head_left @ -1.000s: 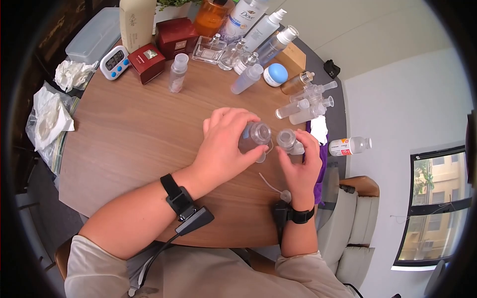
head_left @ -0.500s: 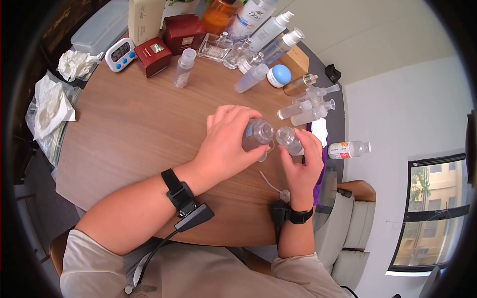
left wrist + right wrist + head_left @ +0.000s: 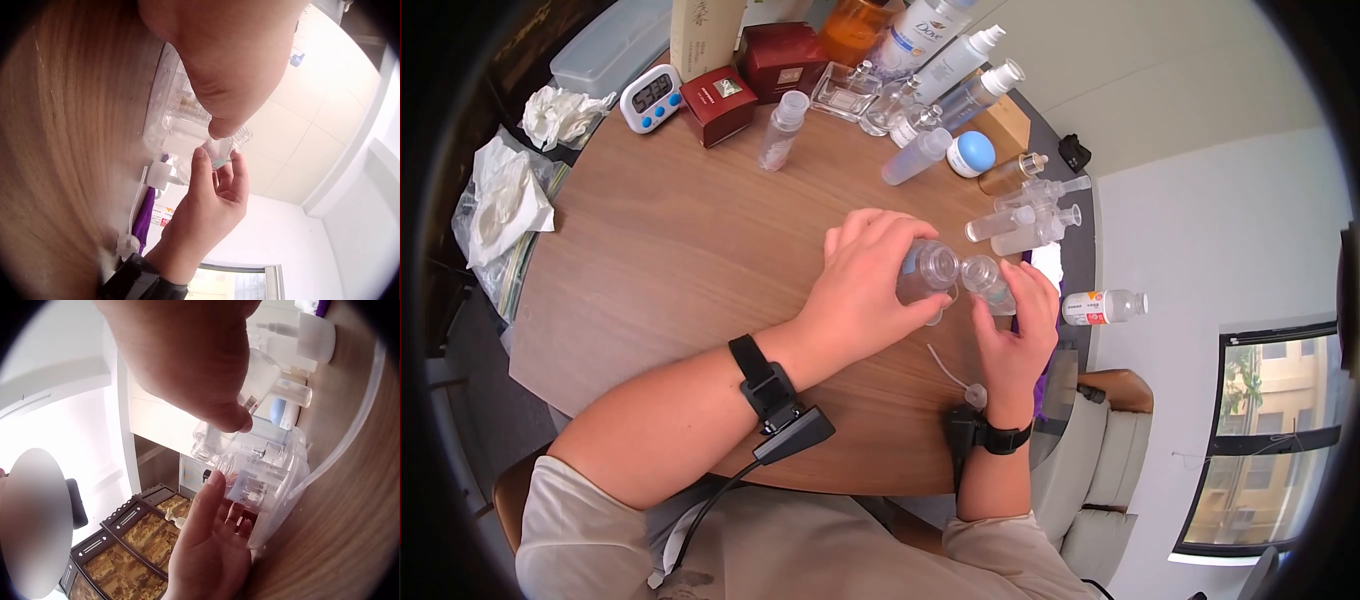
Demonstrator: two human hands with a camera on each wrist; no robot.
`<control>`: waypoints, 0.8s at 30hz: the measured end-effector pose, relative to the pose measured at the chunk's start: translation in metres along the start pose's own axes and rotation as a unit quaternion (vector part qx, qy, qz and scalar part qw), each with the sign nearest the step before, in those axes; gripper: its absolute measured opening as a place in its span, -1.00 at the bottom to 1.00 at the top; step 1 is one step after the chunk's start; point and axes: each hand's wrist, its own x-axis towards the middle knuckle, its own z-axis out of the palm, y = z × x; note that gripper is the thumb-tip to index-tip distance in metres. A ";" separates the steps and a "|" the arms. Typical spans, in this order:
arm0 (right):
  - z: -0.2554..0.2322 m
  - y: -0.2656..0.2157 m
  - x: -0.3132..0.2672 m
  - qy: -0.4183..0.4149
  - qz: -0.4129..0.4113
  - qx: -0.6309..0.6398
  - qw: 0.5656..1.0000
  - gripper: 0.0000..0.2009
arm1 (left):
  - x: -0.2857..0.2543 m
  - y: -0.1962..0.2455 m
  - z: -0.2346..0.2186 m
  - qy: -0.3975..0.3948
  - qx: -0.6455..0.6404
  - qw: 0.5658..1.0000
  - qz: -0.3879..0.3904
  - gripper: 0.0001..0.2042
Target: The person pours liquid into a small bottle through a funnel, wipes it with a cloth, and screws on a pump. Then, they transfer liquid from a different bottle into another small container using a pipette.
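A person seated at a wooden table (image 3: 700, 250) grips a clear large bottle (image 3: 918, 280) in the left hand (image 3: 867, 270) and pinches a clear small bottle (image 3: 994, 290) in the right hand (image 3: 1015, 320), their uncapped mouths just beside each other over the tabletop. The large bottle carries a bluish patch and the small one a green mark, neither legible; what either holds cannot be made out.

"Dove" reads clearly on a white bottle (image 3: 925, 38) at the back. Beside it, an orange bottle (image 3: 852, 38) is partly cut off by the frame's edge. Two dark red boxes (image 3: 718, 105) bear pale labels too small to read, near a white timer (image 3: 651, 98) with digits on its grey display and a beige carton (image 3: 705, 35) marked with dark script. Clear perfume bottles (image 3: 843, 92) stand in front of the Dove bottle, with a blue-lidded jar (image 3: 971, 154) and an amber dropper bottle (image 3: 1012, 174) to their right. At far right, a drink bottle (image 3: 1092, 307) wears a white, red and orange label. A pump (image 3: 975, 397) with a thin tube lies near the right wrist.
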 end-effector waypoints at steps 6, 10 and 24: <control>-0.001 0.002 0.001 0.000 -0.012 -0.016 1.000 -0.46 | 0.000 0.000 0.001 0.001 0.003 1.000 -0.002 -0.38; -0.001 0.003 0.001 -0.006 -0.021 -0.021 1.000 -0.45 | 0.000 0.000 0.001 0.003 0.001 1.000 -0.003 -0.39; -0.003 0.005 0.003 -0.006 -0.033 -0.041 0.999 -0.46 | -0.001 -0.001 0.002 0.008 0.006 1.000 0.000 -0.40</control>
